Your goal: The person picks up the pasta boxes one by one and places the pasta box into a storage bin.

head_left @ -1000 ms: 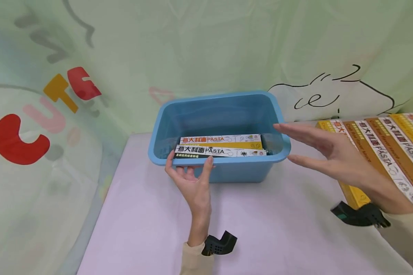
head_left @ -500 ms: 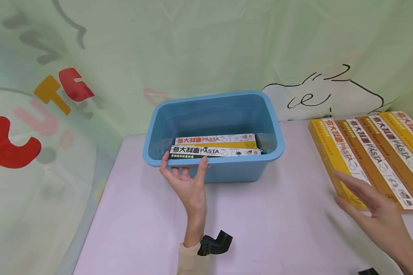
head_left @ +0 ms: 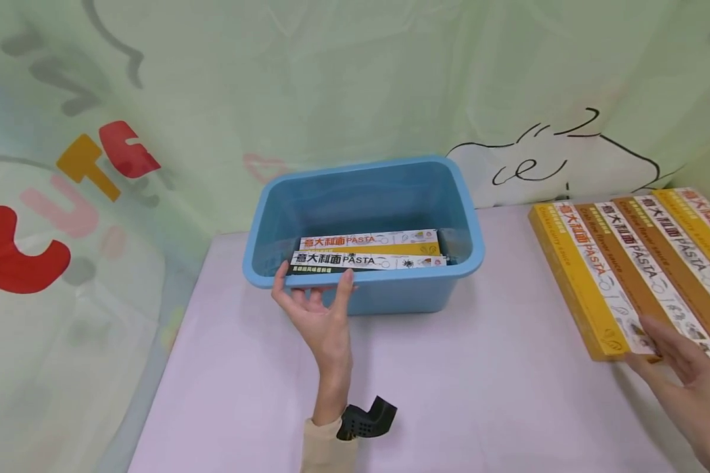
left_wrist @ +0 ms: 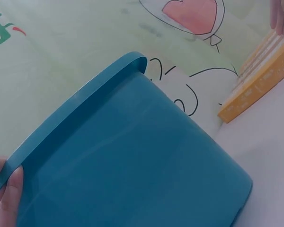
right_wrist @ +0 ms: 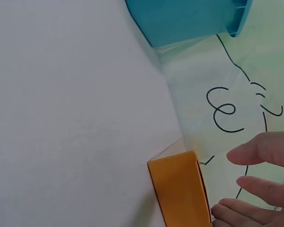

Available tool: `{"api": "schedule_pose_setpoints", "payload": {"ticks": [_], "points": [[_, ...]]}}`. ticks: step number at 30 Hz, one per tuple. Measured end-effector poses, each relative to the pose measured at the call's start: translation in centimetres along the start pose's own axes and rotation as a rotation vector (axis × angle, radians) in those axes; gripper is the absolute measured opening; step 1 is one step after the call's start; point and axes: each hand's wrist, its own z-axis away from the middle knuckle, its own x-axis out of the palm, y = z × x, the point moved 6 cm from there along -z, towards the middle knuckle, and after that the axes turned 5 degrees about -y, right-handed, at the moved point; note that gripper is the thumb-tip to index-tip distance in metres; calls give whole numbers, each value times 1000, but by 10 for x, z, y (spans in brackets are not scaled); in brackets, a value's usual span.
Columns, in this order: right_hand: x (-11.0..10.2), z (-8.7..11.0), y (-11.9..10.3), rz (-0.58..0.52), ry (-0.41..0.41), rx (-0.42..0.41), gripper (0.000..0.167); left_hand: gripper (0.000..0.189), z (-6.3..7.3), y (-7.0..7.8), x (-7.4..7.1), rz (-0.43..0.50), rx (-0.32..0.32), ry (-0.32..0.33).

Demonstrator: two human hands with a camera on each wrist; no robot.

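My left hand (head_left: pixel 325 328) grips the front rim of a blue plastic bin (head_left: pixel 402 297), thumb and fingers on either side of it; the left wrist view shows fingers (left_wrist: pixel 10 197) at that rim. Inside the bin lie a yellow pasta box (head_left: pixel 384 240) with orange lettering and a dark-edged pasta box (head_left: pixel 367 261) with black lettering. At the right, my right hand (head_left: pixel 689 387) hovers over the near ends of a row of pasta boxes, fingers spread apart and holding nothing. Closest to it are a yellow chicken curry box (head_left: pixel 568 276) and a brown crab roe box (head_left: pixel 621 263).
Another brown box (head_left: pixel 665 243) and a yellow one (head_left: pixel 704 223) continue the row to the right. A pale tablecloth (head_left: pixel 467 394) covers the table. Behind it hangs a light green printed curtain (head_left: pixel 361 85), which the bin stands close to.
My right hand has moved away from the bin's right rim, rightward and toward me, to the near ends of the boxes. The left hand keeps its hold on the rim. The view has turned slightly right.
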Motion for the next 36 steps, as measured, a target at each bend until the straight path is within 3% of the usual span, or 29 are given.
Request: {"api": "schedule_pose_setpoints", "payload": {"ticks": [4, 11, 13, 19, 23, 26, 31, 36], "points": [[-1, -4, -1, -25, 8, 44, 71, 90, 0, 1, -1, 7, 2, 6], [-3, -6, 1, -202, -14, 97, 67, 91, -1, 2, 0, 15, 16, 0], [-1, -6, 4, -303, -40, 76, 67, 90, -2, 2, 0, 17, 18, -1], [7, -7, 10, -779, -140, -66, 73, 89, -1, 1, -1, 15, 8, 6], [12, -7, 11, -871, -148, -86, 71, 89, -2, 0, -2, 16, 8, 9], [16, -5, 6, -762, -103, -58, 73, 88, -3, 0, -2, 20, 12, 9], [27, -1, -2, -368, -37, 25, 85, 88, -2, 0, -1, 25, 13, 1], [33, -2, -10, -164, -31, -9, 100, 88, 0, 0, 1, 11, 12, -3]]}}
